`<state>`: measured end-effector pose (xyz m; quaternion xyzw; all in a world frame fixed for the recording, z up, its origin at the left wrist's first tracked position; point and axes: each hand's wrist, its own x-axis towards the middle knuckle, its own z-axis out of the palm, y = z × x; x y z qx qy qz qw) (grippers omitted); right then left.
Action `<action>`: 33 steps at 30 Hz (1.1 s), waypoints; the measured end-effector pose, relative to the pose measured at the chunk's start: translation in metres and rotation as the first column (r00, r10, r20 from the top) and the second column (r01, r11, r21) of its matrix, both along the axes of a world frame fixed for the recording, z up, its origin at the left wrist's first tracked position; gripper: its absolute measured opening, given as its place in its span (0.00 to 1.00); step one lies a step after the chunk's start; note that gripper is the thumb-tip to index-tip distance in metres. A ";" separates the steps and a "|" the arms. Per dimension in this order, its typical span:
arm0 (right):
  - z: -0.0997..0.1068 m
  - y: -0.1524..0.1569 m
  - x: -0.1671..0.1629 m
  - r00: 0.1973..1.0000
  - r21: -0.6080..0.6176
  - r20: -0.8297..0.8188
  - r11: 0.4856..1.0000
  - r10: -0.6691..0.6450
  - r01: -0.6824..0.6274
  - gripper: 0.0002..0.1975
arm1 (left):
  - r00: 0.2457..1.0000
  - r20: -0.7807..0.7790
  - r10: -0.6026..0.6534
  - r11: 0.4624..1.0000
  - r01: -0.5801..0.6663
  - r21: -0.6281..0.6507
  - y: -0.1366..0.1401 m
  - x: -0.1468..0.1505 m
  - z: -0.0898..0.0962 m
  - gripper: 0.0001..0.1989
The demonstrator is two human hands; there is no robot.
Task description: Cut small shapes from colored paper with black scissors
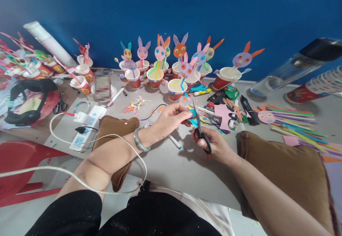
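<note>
My left hand [173,119] pinches a small piece of blue paper [192,114] above the middle of the table. In my right hand [211,141] is a pair of black-handled scissors [203,138], blades pointing up and away. The blades lie right against the blue paper; whether they are cutting into it I cannot tell. Below my left hand, a white marker [175,141] with a blue end rests on the table. Behind both hands stands a paper cup [176,93] bearing a purple rabbit face [186,69] on a bent blue straw.
More rabbit-faced cups [155,77] line the blue wall. Paper scraps [136,105] and pens lie around. Coloured straws [296,122] are spread at right, near a brown cushion [285,179]. A power strip [88,127] and a looping white cable [107,192] occupy the left.
</note>
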<state>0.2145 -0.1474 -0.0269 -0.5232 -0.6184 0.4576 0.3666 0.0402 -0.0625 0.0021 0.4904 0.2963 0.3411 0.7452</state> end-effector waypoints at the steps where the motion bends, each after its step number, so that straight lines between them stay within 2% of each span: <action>1: 0.000 0.000 0.000 1.000 -0.003 -0.003 1.000 -0.001 0.001 0.34 | 1.000 0.001 0.001 1.000 -0.001 0.000 0.000 0.000 0.000 0.11; 11: -0.001 0.001 0.001 1.000 0.003 0.015 1.000 -0.006 0.006 0.28 | 1.000 -0.005 0.002 1.000 -0.002 0.021 0.002 0.000 -0.003 0.11; 15: -0.003 -0.001 0.003 0.995 0.094 -0.026 0.990 -0.101 0.103 0.24 | 1.000 -0.020 0.005 1.000 -0.005 0.009 0.001 0.000 -0.002 0.12; 17: -0.005 -0.002 0.004 0.976 0.175 -0.066 0.961 -0.207 0.215 0.20 | 1.000 -0.028 -0.004 1.000 0.003 -0.013 0.001 0.000 -0.002 0.12; 20: -0.006 -0.004 0.003 0.932 0.329 -0.075 0.873 -0.355 0.359 0.14 | 0.999 -0.042 -0.031 0.998 0.029 -0.055 0.001 0.002 -0.006 0.12; 23: -0.006 -0.005 0.002 0.907 0.496 0.027 0.793 -0.420 0.353 0.12 | 0.997 -0.064 -0.041 0.994 0.034 -0.100 0.001 0.005 -0.011 0.10; 25: -0.005 -0.004 0.001 0.894 0.547 0.123 0.781 -0.431 0.302 0.11 | 0.997 -0.070 -0.045 0.991 0.036 -0.129 0.000 0.007 -0.014 0.09; 27: -0.004 -0.004 0.000 0.882 0.552 0.183 0.788 -0.435 0.274 0.11 | 0.996 -0.075 -0.058 0.987 0.046 -0.156 0.000 0.009 -0.016 0.09; 30: -0.005 -0.003 0.000 0.875 0.511 0.185 0.804 -0.447 0.302 0.09 | 0.992 -0.087 -0.093 0.981 0.076 -0.180 0.000 0.010 -0.019 0.09; 33: -0.008 -0.001 0.004 0.870 0.418 0.109 0.817 -0.480 0.398 0.06 | 0.972 -0.186 -0.143 0.987 0.126 -0.103 0.008 0.009 -0.025 0.08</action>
